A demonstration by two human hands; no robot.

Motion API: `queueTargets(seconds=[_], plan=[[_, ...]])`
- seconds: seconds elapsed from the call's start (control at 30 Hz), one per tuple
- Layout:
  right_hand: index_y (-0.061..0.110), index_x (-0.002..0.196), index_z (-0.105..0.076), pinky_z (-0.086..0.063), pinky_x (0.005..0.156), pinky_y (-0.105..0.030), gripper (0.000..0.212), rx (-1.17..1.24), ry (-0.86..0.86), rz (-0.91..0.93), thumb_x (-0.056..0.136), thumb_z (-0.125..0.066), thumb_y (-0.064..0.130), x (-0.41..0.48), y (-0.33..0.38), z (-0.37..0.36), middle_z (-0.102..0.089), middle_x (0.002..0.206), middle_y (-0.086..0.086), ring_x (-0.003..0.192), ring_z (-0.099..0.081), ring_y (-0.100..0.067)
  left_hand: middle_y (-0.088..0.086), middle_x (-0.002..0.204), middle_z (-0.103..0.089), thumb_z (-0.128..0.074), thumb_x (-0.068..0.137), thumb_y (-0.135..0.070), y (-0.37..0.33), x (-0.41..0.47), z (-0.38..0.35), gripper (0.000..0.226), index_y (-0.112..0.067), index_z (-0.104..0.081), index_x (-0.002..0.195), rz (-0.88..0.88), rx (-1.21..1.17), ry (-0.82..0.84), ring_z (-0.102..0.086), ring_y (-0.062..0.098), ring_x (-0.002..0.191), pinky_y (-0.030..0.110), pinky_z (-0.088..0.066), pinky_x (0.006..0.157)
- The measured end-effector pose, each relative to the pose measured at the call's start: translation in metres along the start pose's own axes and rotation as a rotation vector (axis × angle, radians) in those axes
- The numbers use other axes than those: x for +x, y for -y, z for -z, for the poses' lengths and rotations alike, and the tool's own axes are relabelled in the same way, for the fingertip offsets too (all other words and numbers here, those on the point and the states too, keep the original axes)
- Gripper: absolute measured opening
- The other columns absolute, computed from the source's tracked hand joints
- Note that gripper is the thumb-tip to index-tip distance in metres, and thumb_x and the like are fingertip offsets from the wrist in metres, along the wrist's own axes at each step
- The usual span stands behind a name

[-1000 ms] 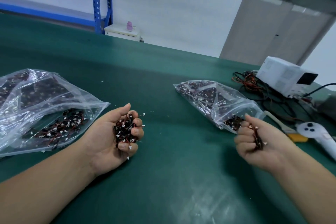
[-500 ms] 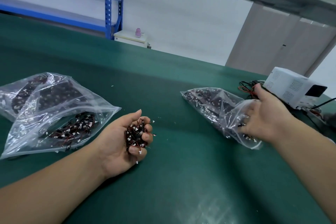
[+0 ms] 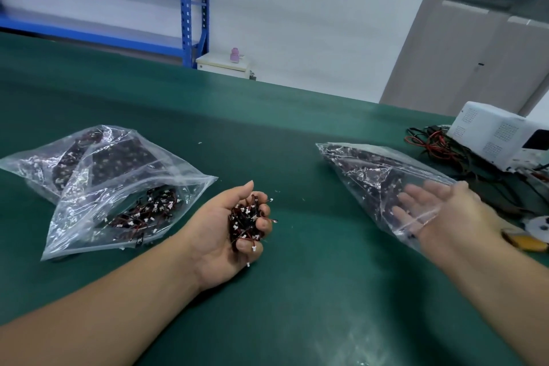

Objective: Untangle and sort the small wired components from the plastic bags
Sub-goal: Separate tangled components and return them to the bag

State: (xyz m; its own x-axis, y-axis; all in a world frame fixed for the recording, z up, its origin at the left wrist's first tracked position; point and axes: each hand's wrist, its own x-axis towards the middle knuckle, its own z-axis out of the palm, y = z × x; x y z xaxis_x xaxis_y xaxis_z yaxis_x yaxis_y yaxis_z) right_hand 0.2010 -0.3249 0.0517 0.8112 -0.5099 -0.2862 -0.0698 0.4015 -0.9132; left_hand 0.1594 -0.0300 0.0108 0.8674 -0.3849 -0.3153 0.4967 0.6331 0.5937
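Wired components (image 3: 245, 223) fill the curled left hand (image 3: 218, 236); the right hand (image 3: 439, 208) lies straight-fingered inside a bag (image 3: 365, 169).

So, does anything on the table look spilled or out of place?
Yes, slightly. A few small white bits lie loose on the green table, between the left hand and the right bag. One white connector dangles below the left hand's clump and may drop.
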Motion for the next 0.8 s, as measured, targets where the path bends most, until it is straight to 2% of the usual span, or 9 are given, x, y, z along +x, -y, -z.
queueTargets(seconds=[0.13,0.2,0.33,0.43,0.5,0.53,0.63,0.7,0.8], plan=[[0.016,0.105,-0.061,-0.054,0.082,-0.037,0.025,-0.039,0.096,0.111,0.105,-0.046,0.036,-0.042,-0.022,0.011,-0.072,0.106,-0.007,0.095,-0.072,-0.019,0.000,0.079,-0.058,-0.065,0.084,-0.032,0.000,0.002,-0.001,0.016,-0.016,-0.064,0.083,0.025,-0.008,-0.028,-0.054,0.012,0.061,0.017,-0.030,0.035],[0.017,0.105,-0.060,-0.051,0.075,-0.035,0.007,-0.084,0.124,0.160,0.100,-0.057,0.020,-0.058,-0.028,0.020,-0.071,0.099,-0.004,0.084,-0.069,-0.015,0.001,0.081,-0.058,-0.068,0.078,-0.024,-0.001,0.002,0.000,0.012,-0.016,-0.064,0.085,0.046,-0.021,-0.022,-0.056,0.014,0.062,0.018,-0.030,0.036],[0.023,0.096,-0.063,-0.043,0.060,-0.032,0.023,-0.191,0.091,0.208,0.088,-0.066,0.001,-0.088,-0.052,0.033,-0.065,0.090,-0.001,0.077,-0.059,-0.014,0.003,0.082,-0.057,-0.067,0.064,-0.011,-0.003,0.003,0.003,0.022,-0.014,-0.063,0.085,0.073,-0.078,0.024,-0.057,0.016,0.065,0.019,-0.032,0.037],[0.029,0.091,-0.070,-0.051,0.060,-0.018,0.042,-0.343,0.352,0.398,0.079,-0.071,-0.012,-0.111,-0.084,0.022,-0.074,0.086,0.004,0.071,-0.065,-0.002,0.004,0.085,-0.058,-0.065,0.066,-0.011,-0.004,0.004,0.003,0.021,-0.013,-0.063,0.086,0.076,-0.140,0.024,-0.057,0.018,0.067,0.022,-0.042,0.041],[0.047,0.107,-0.064,-0.049,0.079,-0.013,0.043,-0.561,0.646,0.627,0.078,-0.078,0.018,-0.121,-0.098,0.005,-0.071,0.110,0.010,0.094,-0.066,-0.001,0.006,0.086,-0.059,-0.063,0.073,-0.015,-0.002,0.005,0.001,0.015,-0.012,-0.063,0.087,0.049,-0.192,0.007,-0.058,0.020,0.069,0.026,-0.050,0.048],[0.052,0.119,-0.056,-0.046,0.091,-0.014,0.047,-0.698,0.729,0.764,0.079,-0.072,0.034,-0.121,-0.101,-0.003,-0.063,0.125,0.015,0.112,-0.062,-0.003,0.008,0.087,-0.060,-0.061,0.077,-0.019,0.000,0.005,0.000,0.015,-0.010,-0.063,0.089,0.024,-0.218,-0.006,-0.059,0.022,0.070,0.028,-0.053,0.052],[0.043,0.147,-0.030,-0.022,0.118,-0.019,0.069,-0.969,0.862,1.081,0.085,-0.058,0.055,-0.108,-0.108,-0.029,-0.026,0.158,0.017,0.147,-0.026,-0.006,0.014,0.097,-0.064,-0.057,0.088,-0.035,0.007,0.004,-0.002,0.032,-0.008,-0.066,0.102,0.026,-0.201,0.020,-0.063,0.029,0.082,0.039,-0.057,0.081],[0.034,0.151,-0.029,-0.016,0.122,-0.028,0.074,-1.070,0.847,1.209,0.087,-0.053,0.060,-0.100,-0.109,-0.046,-0.019,0.163,0.012,0.150,-0.018,-0.010,0.013,0.113,-0.064,-0.053,0.092,-0.044,0.010,0.001,-0.005,0.042,-0.012,-0.066,0.116,0.101,-0.137,0.074,-0.062,0.031,0.100,0.043,-0.043,0.104],[0.021,0.145,-0.049,-0.027,0.120,-0.042,0.064,-1.142,0.816,1.260,0.091,-0.048,0.056,-0.087,-0.113,-0.058,-0.042,0.154,0.005,0.144,-0.033,-0.018,0.013,0.117,-0.066,-0.051,0.093,-0.046,0.009,0.000,-0.004,0.049,-0.008,-0.069,0.118,0.115,-0.131,0.067,-0.065,0.030,0.103,0.040,-0.044,0.103]])
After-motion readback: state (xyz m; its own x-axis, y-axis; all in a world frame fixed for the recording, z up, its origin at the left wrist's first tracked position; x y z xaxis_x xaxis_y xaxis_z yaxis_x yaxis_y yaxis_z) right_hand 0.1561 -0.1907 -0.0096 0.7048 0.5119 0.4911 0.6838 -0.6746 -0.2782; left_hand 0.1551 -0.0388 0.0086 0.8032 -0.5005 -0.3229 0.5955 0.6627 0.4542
